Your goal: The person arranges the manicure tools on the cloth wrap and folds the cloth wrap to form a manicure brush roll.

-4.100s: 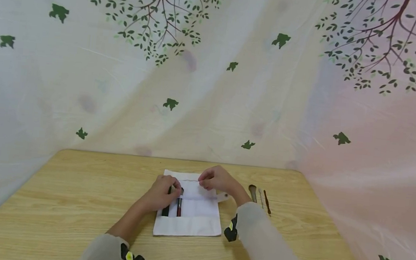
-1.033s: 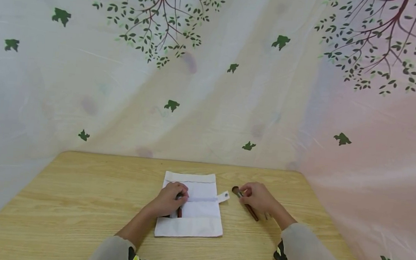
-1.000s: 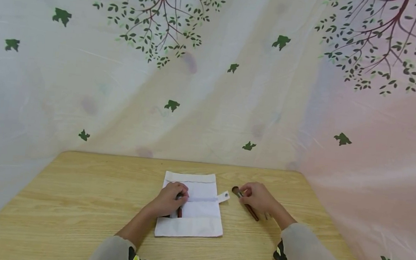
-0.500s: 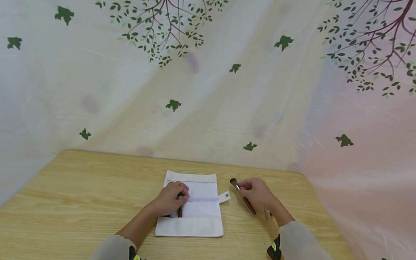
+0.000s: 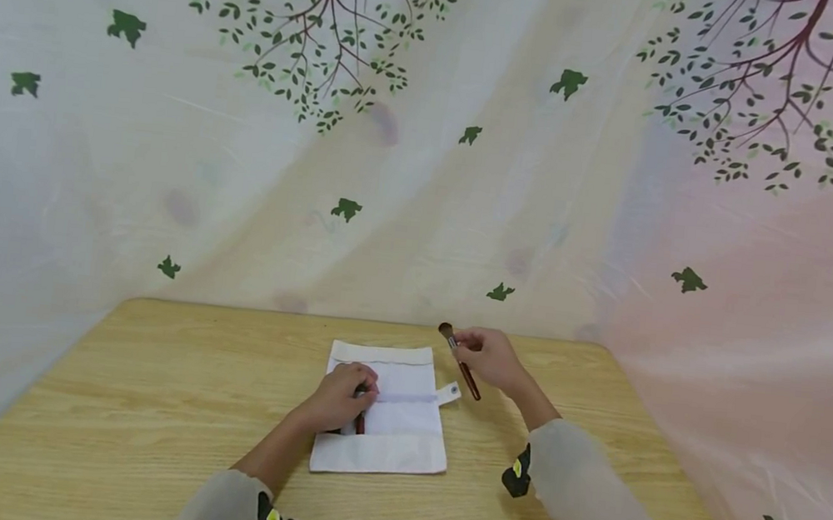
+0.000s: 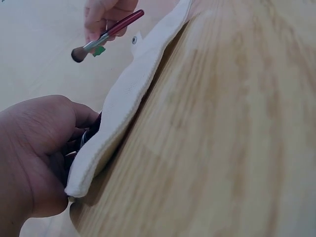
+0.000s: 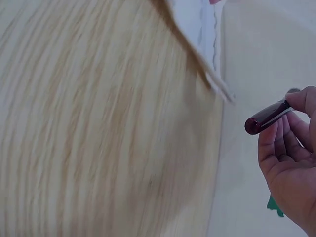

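A white cloth brush roll point(image 5: 405, 456) lies unfolded on the table. My left hand point(image 5: 339, 395) rests on its left part, fingers curled round a makeup brush whose red handle point(image 5: 360, 425) runs into the lower pocket; the fingertips are partly hidden. Under that palm a sliver of a black item shows. To the upper right, my right hand point(image 5: 491, 358) pinches a second makeup brush point(image 5: 470, 380) between thumb and fingers, above the table. Its brown bristles point up and left. In the left wrist view that brush point(image 6: 128, 20) shows its silver ferrule.
A snap tab point(image 5: 449, 393) sticks out from the roll's right edge. The wooden table point(image 5: 186, 388) extends around the roll, with a printed curtain point(image 5: 400, 275) behind its far edge. My right forearm and sleeve point(image 5: 590, 486) cover part of the table's right side.
My right hand has lifted the second brush off the table on the right and carried it left and away from me, toward the roll. My left hand has stayed in place over the last second.
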The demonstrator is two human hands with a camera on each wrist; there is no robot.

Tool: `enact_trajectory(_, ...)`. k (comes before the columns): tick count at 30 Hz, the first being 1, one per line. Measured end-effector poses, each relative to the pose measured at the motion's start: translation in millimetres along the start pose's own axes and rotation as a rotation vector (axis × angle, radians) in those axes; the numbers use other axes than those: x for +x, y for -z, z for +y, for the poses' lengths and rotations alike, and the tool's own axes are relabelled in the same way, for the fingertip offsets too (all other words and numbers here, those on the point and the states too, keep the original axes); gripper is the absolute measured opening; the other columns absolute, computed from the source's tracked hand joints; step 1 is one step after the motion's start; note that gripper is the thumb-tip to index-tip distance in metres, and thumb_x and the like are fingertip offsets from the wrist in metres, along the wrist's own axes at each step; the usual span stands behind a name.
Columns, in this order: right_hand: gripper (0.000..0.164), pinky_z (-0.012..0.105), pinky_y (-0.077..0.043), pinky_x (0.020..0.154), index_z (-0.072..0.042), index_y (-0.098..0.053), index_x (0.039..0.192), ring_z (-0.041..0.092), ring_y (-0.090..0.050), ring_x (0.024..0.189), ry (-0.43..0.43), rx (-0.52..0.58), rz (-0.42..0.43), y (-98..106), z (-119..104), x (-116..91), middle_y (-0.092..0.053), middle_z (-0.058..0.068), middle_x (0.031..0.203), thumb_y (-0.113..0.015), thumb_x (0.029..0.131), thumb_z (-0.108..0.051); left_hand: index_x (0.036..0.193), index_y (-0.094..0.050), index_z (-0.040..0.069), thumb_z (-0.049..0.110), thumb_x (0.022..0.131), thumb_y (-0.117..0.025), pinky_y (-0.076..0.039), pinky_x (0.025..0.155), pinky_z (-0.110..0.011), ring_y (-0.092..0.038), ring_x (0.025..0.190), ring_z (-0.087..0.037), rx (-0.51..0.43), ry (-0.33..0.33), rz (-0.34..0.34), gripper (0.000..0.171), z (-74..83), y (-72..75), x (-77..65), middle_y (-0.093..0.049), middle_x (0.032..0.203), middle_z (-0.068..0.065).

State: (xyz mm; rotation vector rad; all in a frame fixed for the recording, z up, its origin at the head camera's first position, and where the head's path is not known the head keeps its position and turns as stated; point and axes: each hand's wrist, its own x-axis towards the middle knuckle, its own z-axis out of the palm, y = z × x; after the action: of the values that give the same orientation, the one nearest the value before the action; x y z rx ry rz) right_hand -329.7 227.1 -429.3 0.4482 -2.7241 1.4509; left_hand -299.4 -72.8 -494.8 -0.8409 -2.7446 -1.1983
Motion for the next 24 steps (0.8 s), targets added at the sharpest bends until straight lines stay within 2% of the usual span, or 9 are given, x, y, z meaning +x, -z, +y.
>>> enact_trajectory(6,0.025,0.036,-0.056,0.077,0.002,-0.071,0.119,0.02,-0.066,0.089,0.0,0.046,-0.002,-17,-17,11,-0.072,0.016,0.104,-0.066,0.098,-0.011,0.089,-0.067,0.014,0.008,0.099,-0.063,-0.038,0.105,-0.055,-0.052,0.12,-0.034,0.004,0.016,-0.004,0.012,1.1,0.8,-0.4,-0.064,0.121,-0.009)
enact_trajectory(10,0.026,0.034,-0.056,0.077,0.002,-0.07,0.12,0.02,-0.066,0.09,-0.005,0.077,-0.01,-29,-26,16,-0.071,0.012,0.103,-0.066,0.098,-0.011,0.091,-0.067,0.013,0.008,0.099,-0.064,-0.04,0.102,-0.053,-0.052,0.116,-0.031,0.009,0.024,-0.007,0.011,3.2,1.7,0.0,-0.064,0.116,-0.007)
enact_trajectory(15,0.024,0.031,-0.057,0.073,0.002,-0.071,0.118,0.019,-0.067,0.087,-0.014,0.118,-0.003,-44,-27,24,-0.072,0.01,0.1,-0.068,0.097,-0.009,0.092,-0.067,0.013,0.008,0.099,-0.064,-0.04,0.098,-0.051,-0.052,0.11,-0.029,0.013,0.019,-0.011,0.009,5.7,2.9,0.1,-0.062,0.107,-0.004)
enact_trajectory(24,0.026,0.034,-0.059,0.077,0.001,-0.069,0.122,0.02,-0.066,0.091,-0.054,0.241,0.037,-71,-31,32,-0.07,0.01,0.104,-0.067,0.098,-0.01,0.091,-0.067,0.012,0.007,0.098,-0.064,-0.04,0.099,-0.052,-0.054,0.11,-0.029,0.016,0.005,-0.008,0.01,4.2,2.6,0.3,-0.063,0.105,-0.004)
